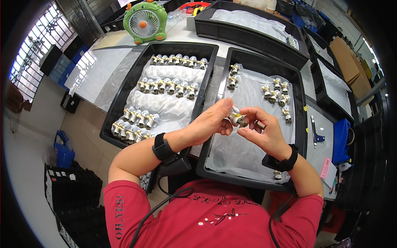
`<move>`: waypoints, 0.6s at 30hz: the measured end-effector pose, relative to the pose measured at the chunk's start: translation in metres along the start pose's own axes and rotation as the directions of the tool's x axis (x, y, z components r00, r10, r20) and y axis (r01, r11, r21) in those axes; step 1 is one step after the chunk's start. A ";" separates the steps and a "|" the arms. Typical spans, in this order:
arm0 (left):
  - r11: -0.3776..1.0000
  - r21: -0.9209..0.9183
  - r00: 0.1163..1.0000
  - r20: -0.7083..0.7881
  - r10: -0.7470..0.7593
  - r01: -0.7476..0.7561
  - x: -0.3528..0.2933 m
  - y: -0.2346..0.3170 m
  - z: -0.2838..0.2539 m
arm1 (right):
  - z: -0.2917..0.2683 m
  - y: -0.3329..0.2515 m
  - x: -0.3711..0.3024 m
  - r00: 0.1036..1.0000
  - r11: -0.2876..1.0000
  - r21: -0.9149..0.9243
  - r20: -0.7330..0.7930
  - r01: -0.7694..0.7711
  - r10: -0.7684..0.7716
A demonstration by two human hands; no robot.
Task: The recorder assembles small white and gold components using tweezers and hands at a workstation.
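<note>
- Lone figurine (pixel 277 175) at the right tray's (pixel 301 124) near right corner.
- Left hand (pixel 213 122) and right hand (pixel 264 131) pinch one white-and-yellow figurine (pixel 236 119) above that tray's left edge.
- Green fan (pixel 144 24) beyond the left tray's (pixel 186 47) far left corner.

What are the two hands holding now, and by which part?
The left hand holds a small white-and-yellow figurine by its head end. The right hand holds a small grey-brown piece between its fingers; which part they grip cannot be told.

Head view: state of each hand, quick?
Left hand: closed, holding a small figurine.
Right hand: curled by the figurine, small greyish piece at its fingers; grip unclear.
</note>
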State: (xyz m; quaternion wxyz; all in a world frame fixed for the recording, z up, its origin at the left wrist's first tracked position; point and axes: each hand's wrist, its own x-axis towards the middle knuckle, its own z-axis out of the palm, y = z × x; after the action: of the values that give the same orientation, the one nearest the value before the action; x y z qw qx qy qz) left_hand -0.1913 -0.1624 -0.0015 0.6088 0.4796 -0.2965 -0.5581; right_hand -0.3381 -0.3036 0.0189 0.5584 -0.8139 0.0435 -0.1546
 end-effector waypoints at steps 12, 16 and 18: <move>0.993 0.087 0.996 0.025 0.083 -0.085 -0.002 0.000 -0.001 | 0.001 0.004 0.000 0.998 0.997 -0.032 0.016 0.064 -0.064; 0.994 0.077 0.997 0.035 0.075 -0.078 -0.003 0.002 0.000 | 0.000 0.005 0.001 0.991 0.986 -0.101 0.002 0.131 -0.131; 0.989 0.093 0.993 0.045 0.107 -0.111 -0.002 0.002 0.001 | 0.000 0.004 0.001 0.987 0.980 -0.116 0.003 0.159 -0.160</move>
State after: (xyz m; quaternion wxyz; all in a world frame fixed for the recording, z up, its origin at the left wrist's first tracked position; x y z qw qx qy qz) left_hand -0.1923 -0.1604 0.0010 0.6087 0.4802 -0.3606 -0.5185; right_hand -0.3363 -0.3055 0.0153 0.4960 -0.8452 -0.0112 -0.1987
